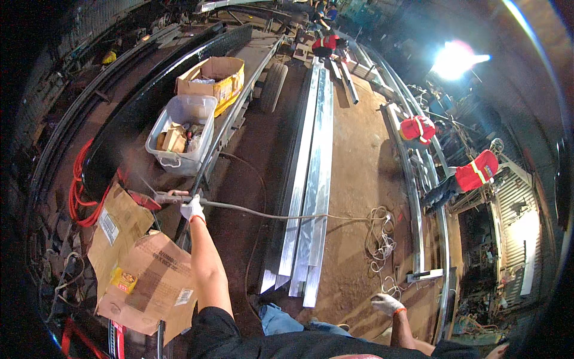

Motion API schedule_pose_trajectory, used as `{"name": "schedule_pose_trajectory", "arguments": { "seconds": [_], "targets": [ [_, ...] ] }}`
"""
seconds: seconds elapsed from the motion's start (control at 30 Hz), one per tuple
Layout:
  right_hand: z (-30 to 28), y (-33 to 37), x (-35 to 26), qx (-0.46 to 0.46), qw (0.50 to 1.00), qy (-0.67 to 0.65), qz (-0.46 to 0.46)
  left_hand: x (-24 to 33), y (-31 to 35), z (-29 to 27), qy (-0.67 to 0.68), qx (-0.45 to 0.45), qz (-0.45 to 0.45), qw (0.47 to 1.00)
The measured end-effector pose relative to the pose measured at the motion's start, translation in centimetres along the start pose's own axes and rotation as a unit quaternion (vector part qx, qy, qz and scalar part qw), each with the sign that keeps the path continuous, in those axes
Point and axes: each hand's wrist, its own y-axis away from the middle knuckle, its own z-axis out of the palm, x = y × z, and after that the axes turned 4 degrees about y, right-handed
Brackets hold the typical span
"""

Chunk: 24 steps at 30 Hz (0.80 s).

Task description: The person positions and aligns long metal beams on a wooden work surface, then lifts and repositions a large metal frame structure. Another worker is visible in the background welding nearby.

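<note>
My left hand (192, 208), in a white glove with an orange cuff, is closed round what looks like a welding electrode holder (172, 197). A thin rod sticks out of its far end toward the upper left. From the hand a grey cable (257, 210) runs right, across several long shiny metal tubes (311, 179). Just below the holder lie flattened cardboard sheets (156, 275). My right hand (387, 304), gloved the same way, hangs low on the right with its fingers curled in; nothing shows in it. Closest to it is a loose tangle of pale cable (382, 239) on the floor.
A clear plastic bin (182, 134) of small items and an open cardboard box (212, 81) stand on the left. Red hose (81, 185) lies coiled beyond. People in red vests (478, 167) work by long metal rails (412, 197) at right. A bright lamp (454, 60) glares.
</note>
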Motion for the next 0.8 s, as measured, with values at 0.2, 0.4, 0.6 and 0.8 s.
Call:
{"name": "schedule_pose_trajectory", "arguments": {
  "seconds": [0.2,0.4,0.6,0.8],
  "targets": [
    [1.9,-0.1,-3.5,-0.041,0.981,-0.129,0.136,1.6,-4.1,-1.5,-0.083,0.087,0.085,0.989],
    [2.6,-1.9,0.1,-0.118,0.973,-0.055,0.19,0.4,-0.5,1.8,-0.09,0.111,-0.014,0.99],
    [-3.4,-8.3,-14.4,0.017,0.994,-0.02,-0.102,-1.9,-3.9,2.2,0.101,0.145,-0.165,0.97],
    [-5.6,-2.3,-22.5,0.085,0.974,-0.007,-0.212,-4.2,-0.8,2.8,0.167,0.082,-0.18,0.966]
  ]
}}
